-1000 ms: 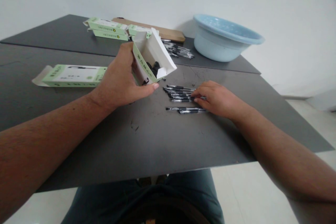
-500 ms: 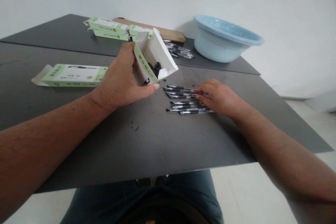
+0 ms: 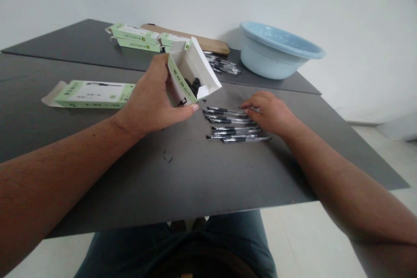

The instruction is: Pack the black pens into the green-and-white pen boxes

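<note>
My left hand [image 3: 151, 100] is closed round an open green and white pen box [image 3: 195, 67], tilted with its mouth toward me. Inside the box, dark pen ends [image 3: 195, 86] show. To the right of it, several clear pens with black grips [image 3: 236, 130] lie side by side on the table. My right hand [image 3: 269, 110] is over the right ends of the upper pens, its fingers bent and thumb close to the fingertips. Whatever is between those fingertips is hidden.
A closed-looking green and white pen box [image 3: 97, 94] lies at left with its end flap out. Farther back are stacked pen boxes [image 3: 135, 37], a brown cardboard piece [image 3: 211, 45], a pile of pens [image 3: 223, 66] and a light blue basin [image 3: 273, 58]. The dark table [image 3: 202, 173] ends near my lap.
My right hand has shifted slightly up and away from the lower pens, uncovering more of their right ends. My left hand and the box in it stay almost still.
</note>
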{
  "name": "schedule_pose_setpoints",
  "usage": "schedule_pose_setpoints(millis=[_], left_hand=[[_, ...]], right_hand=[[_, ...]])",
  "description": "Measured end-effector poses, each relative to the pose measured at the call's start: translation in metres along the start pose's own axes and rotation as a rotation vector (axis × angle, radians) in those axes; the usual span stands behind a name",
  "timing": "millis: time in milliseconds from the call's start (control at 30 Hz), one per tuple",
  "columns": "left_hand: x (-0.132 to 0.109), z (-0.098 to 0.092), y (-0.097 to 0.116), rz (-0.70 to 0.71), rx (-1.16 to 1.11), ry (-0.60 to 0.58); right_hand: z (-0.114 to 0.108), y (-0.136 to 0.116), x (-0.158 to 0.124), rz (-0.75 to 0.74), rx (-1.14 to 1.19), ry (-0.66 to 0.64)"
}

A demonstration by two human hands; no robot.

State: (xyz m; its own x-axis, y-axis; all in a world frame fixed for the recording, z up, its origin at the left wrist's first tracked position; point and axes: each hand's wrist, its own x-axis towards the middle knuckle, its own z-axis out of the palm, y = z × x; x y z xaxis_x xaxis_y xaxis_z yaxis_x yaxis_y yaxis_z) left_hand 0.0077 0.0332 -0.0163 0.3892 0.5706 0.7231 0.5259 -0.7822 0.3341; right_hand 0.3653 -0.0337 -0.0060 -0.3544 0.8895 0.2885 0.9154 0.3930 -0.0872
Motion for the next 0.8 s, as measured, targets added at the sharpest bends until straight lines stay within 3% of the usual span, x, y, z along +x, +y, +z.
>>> schedule_pose_setpoints(millis=[200, 533, 800], left_hand=[[0.002, 0.0, -0.003, 0.016, -0.026, 0.017], [0.003, -0.001, -0.001, -0.016, -0.046, 0.019], [0.002, 0.002, -0.002, -0.013, -0.097, 0.023]], right_hand=[[0.007, 0.009, 0.014, 0.051, 0.061, -0.137], [0.005, 0.009, 0.013, 0.096, 0.09, -0.17], [0.017, 0.027, 0.015, 0.102, 0.012, -0.079]])
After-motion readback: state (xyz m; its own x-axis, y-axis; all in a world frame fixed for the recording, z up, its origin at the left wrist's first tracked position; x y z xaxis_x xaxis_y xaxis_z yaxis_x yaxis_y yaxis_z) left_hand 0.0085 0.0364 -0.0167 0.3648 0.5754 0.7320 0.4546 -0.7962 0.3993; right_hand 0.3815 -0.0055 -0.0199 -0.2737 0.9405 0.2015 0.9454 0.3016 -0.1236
